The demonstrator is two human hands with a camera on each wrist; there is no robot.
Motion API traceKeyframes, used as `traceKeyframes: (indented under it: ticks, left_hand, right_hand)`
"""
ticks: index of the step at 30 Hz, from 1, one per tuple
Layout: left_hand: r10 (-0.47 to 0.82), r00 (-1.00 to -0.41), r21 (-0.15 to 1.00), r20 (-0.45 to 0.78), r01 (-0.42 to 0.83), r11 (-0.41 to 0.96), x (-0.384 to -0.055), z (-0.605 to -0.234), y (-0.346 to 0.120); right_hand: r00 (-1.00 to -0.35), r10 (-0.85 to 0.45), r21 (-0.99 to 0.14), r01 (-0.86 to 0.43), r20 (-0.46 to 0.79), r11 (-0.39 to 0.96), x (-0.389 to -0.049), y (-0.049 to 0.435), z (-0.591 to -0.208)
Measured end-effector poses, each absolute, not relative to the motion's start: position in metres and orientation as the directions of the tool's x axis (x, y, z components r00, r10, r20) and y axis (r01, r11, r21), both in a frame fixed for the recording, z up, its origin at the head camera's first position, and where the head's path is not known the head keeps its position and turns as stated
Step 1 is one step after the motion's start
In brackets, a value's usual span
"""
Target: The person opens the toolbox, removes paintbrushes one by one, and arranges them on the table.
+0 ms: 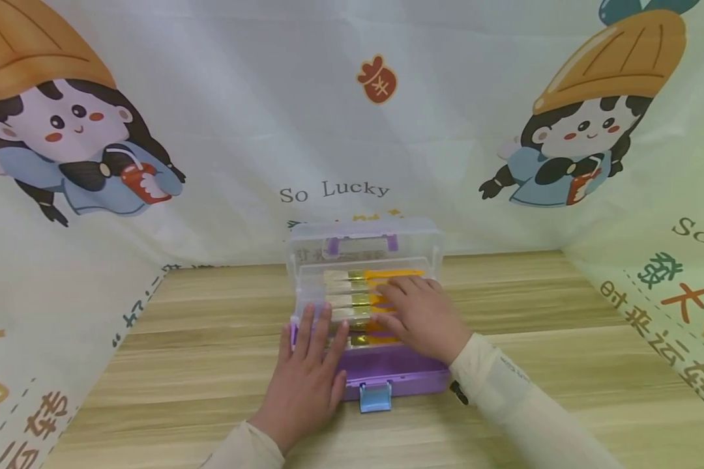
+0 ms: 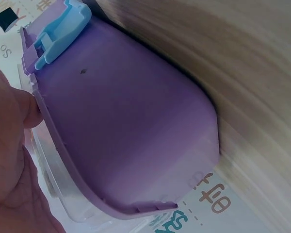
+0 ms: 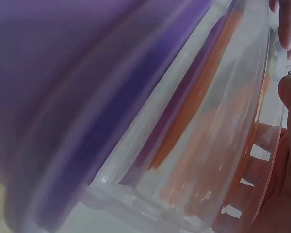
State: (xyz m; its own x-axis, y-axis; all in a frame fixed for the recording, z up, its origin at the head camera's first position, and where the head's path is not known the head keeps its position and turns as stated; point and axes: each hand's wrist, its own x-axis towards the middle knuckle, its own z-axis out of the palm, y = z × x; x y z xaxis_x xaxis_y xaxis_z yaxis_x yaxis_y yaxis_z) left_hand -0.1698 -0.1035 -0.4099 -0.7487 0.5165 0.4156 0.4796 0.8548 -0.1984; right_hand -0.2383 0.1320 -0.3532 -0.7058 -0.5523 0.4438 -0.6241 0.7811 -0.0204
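Woodgrain table (image 1: 211,352) under box (image 1: 419,385), printed backdrop (image 1: 240,130)

The left arm (image 1: 245,448) extends forward from the bottom edge, the right arm (image 1: 522,404) slants in from the lower right; both are sleeved to the wrist. The left hand (image 1: 306,381) is back up, fingers straight and spread, pointing forward, thumb apart. The right hand (image 1: 425,319), also back up, points left, fingers slightly bent.
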Motion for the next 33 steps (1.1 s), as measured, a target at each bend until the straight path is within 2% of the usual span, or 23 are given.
traceKeyframes:
  ticks: [6, 14, 23, 33]
  left_hand:
    - [0.507, -0.768, -0.197, 0.393, 0.468, 0.861, -0.172, -0.409, -0.103]
    - [0.496, -0.778, -0.161, 0.387, 0.473, 0.867, -0.173, -0.414, -0.105]
    - [0.478, -0.772, -0.126, 0.42, 0.472, 0.873, -0.175, -0.419, -0.106]
    - [0.465, -0.782, -0.118, 0.414, 0.46, 0.88, -0.176, -0.421, -0.107]
  right_hand:
    - [-0.694, -0.559, -0.032, -0.64, 0.455, 0.768, -0.246, 0.132, -0.352]
    - [-0.732, -0.537, -0.069, -0.616, 0.419, 0.785, -0.253, 0.13, -0.347]
    - [-0.742, -0.536, -0.081, -0.612, 0.401, 0.786, -0.267, 0.13, -0.342]
    - [-0.795, -0.5, -0.148, -0.571, 0.344, 0.807, -0.283, 0.126, -0.335]
